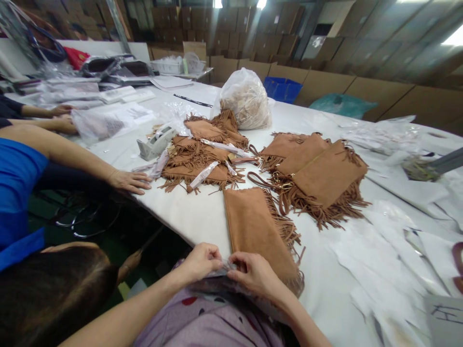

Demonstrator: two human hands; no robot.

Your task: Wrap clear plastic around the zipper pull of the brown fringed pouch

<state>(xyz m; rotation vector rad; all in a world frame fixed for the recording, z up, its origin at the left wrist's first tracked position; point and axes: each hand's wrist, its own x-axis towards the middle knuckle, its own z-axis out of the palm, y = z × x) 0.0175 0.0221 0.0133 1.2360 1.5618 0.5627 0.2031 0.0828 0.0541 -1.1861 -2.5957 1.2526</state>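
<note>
A tan suede fringed bag (253,226) lies flat at the near edge of the white table (188,212). My left hand (200,260) and my right hand (253,274) meet at its near end, both pinching a clear plastic bag (226,270) against my lap. The plastic is crumpled between my fingers. Most of it is hidden under my hands.
Two piles of tan fringed bags (314,168) (202,154) lie further back, with a tape dispenser (157,141) and a filled plastic sack (248,99). A co-worker's hand (130,181) rests on the table's left edge. Loose clear bags (390,250) cover the right side. Cardboard boxes stand behind.
</note>
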